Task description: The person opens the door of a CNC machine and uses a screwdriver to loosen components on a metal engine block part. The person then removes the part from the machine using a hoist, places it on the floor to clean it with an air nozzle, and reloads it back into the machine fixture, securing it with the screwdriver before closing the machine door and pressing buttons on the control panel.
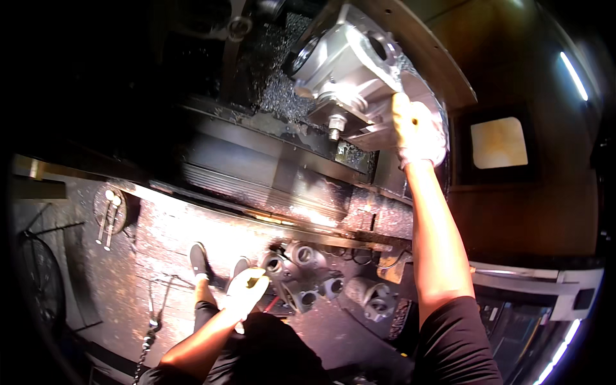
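A large silvery metal casting (359, 54) with round bored openings sits inside the machine at the upper middle. Below it, a threaded bolt with a nut (337, 124) stands out near a clamp plate. My right hand (421, 131), in a pale glove, reaches up and grips the right edge of the casting; part of its fingers is hidden by glare. My left hand (246, 293), also pale and overexposed, hangs low before my body with its fingers curled. What it holds, if anything, cannot be made out. It touches no part of the machine.
Dark metal chips (285, 83) lie around the casting. A ribbed metal cover (256, 186) and a ledge run across in front. Several similar castings (305, 276) stand low beside my left hand. A chain (146, 346) hangs at lower left. A panel with a small window (499, 142) is at right.
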